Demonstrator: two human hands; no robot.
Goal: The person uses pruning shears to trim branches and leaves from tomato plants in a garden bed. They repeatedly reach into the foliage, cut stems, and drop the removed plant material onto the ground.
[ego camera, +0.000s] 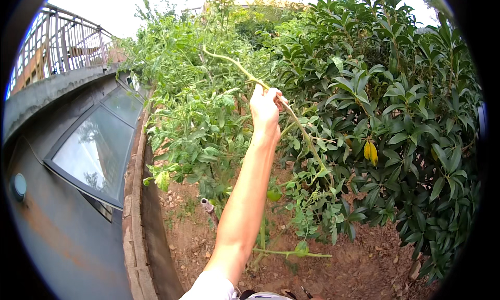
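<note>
My left hand (pixel 268 106) reaches up and away with its fingers closed around a long, mostly bare tomato vine stem (pixel 238 63). Leafy tomato plants (pixel 195 124) stand behind it and to its left. Below the hand, the stem runs down to the right towards drooping leaves (pixel 308 218). A green tomato (pixel 274 195) shows beside my forearm. Lower down, another green tomato (pixel 301 248) hangs by a bare green stem (pixel 289 253). At the bottom edge appears the tip of a slim dark tool (pixel 306 292), with a sliver of my right hand (pixel 318 298) beside it; its grip is cut off.
A dense broad-leaved shrub (pixel 390 116) with some yellow leaves (pixel 370 153) fills the right side. A hollow pipe (pixel 207 206) rises from the stony soil (pixel 187 229). On the left run a brick-topped low wall (pixel 134 222), a tilted-out window (pixel 97 143) and a railing (pixel 70 46).
</note>
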